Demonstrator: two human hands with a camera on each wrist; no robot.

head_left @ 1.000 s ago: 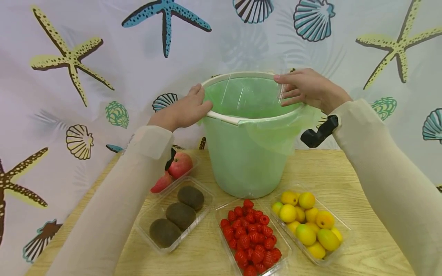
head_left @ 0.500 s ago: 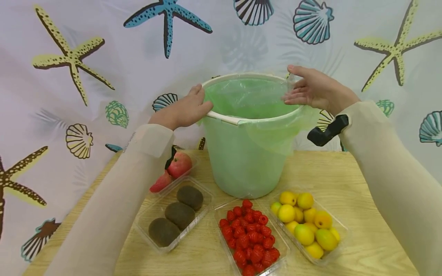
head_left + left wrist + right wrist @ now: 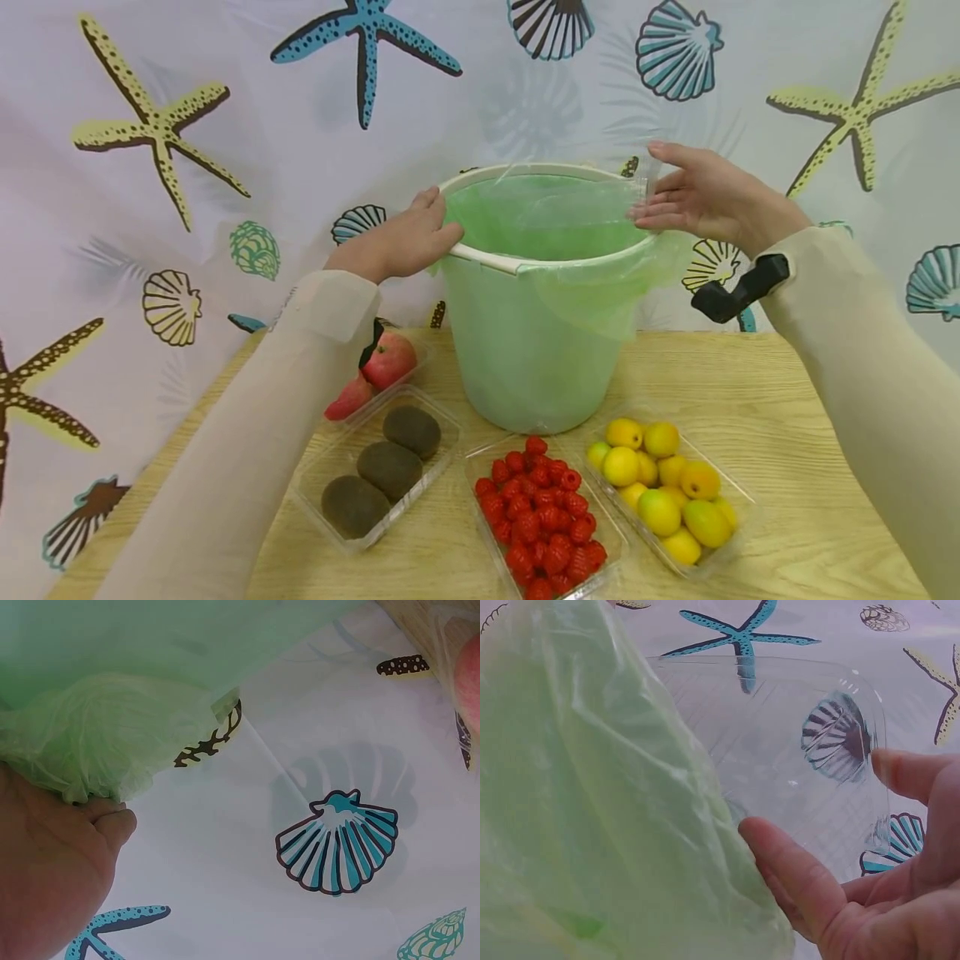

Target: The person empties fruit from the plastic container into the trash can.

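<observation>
A pale green bucket with a thin green plastic bag folded over its white rim stands at the back of the table. My left hand grips the rim on the left; in the left wrist view, its curled fingers lie against the bunched bag. My right hand holds a clear plastic box by one end, between thumb and fingers. The box is tilted across the bucket's mouth, and the bag hides part of it in the right wrist view. I see no fruit in the box. The bucket's bottom is hidden.
In front of the bucket lie clear boxes of dark brown-green oval fruit, raspberries and small yellow fruit. Red fruit sits in another box, partly behind my left sleeve. A patterned cloth hangs behind the wooden table.
My right hand has moved to the right with the clear box, whose held end has shifted towards the bucket's right rim. The left hand has stayed on the rim.
</observation>
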